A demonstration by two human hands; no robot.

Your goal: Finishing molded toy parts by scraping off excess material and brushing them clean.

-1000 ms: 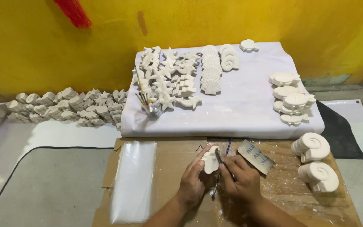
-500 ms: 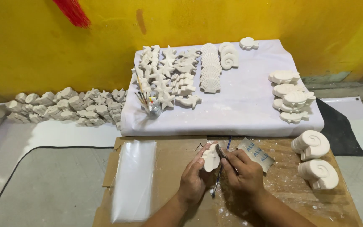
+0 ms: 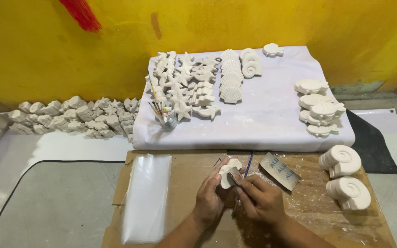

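Over the cardboard sheet (image 3: pixel 189 183) the left hand (image 3: pixel 210 200) is closed around a small white plaster piece (image 3: pixel 228 172), thumb and fingers pinching its lower half, while the right hand (image 3: pixel 260 202) grips a thin dark tool (image 3: pixel 235 180) whose tip touches the piece's right edge. Just right of the plaster piece lie a blue-handled brush (image 3: pixel 249 164) and a grey strip of sandpaper (image 3: pixel 280 170); farther right, at the cardboard's edge, sit two large white snail-shaped casts (image 3: pixel 343 177), well apart from the hands. Left of the piece a clear plastic bag (image 3: pixel 147 197) lies flat on the cardboard. Behind the piece, a white cloth-covered board (image 3: pixel 263 119) carries rows of starfish, shell and fish casts and a small jar of brushes (image 3: pixel 168 119), and it blocks the way forward. Far left of the piece, more casts (image 3: pixel 74 117) are heaped along the yellow wall (image 3: pixel 207 23). The shape of the held piece is hard to make out, since the fingers cover much of it, and both forearms are cut off by the bottom edge. Bare cardboard lies open between bag and hands.
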